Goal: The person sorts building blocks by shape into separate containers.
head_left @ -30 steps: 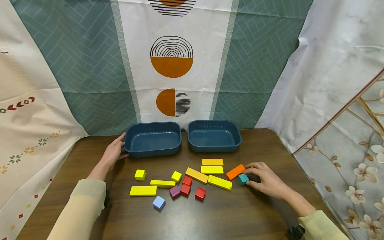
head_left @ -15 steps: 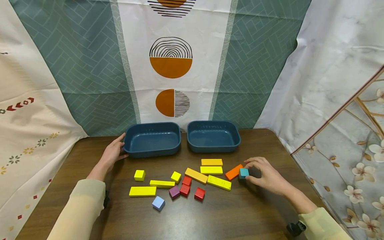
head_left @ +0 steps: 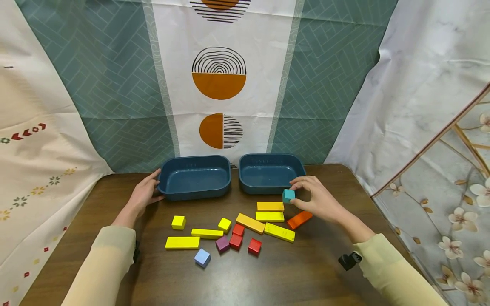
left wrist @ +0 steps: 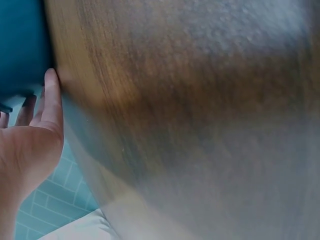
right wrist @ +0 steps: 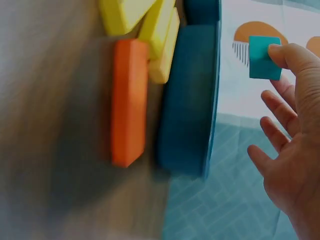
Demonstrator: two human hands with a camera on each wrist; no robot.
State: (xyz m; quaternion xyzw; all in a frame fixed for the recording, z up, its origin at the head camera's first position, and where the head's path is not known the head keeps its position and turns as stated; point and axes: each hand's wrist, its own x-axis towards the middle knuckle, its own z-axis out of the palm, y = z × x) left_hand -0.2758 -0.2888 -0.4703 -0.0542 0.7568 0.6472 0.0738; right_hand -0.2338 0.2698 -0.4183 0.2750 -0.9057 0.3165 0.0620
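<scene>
My right hand point(head_left: 319, 199) pinches a teal cube point(head_left: 289, 196) between thumb and fingers, raised off the table by the front right corner of the right blue tray point(head_left: 272, 190). In the right wrist view the thumb lies across the face of the cube point(right wrist: 264, 57), and the other fingers are spread below it. My left hand point(head_left: 141, 196) rests with relaxed fingers against the left end of the left blue tray point(head_left: 195, 196). The left wrist view shows fingertips point(left wrist: 51, 77) at that tray's wall. An orange block point(head_left: 300, 219) lies below the right hand.
In front of the trays lie several yellow blocks, such as a long one point(head_left: 182, 243) and a cube point(head_left: 178, 222). Red cubes point(head_left: 254, 246), a purple cube point(head_left: 223, 245) and a light blue cube point(head_left: 202, 258) sit nearer. A patterned curtain point(head_left: 219, 127) hangs behind the brown table point(head_left: 245, 284).
My right hand has picked up the teal cube from beside the orange block and carried it up and left toward the right tray. The left hand has stayed at its tray.
</scene>
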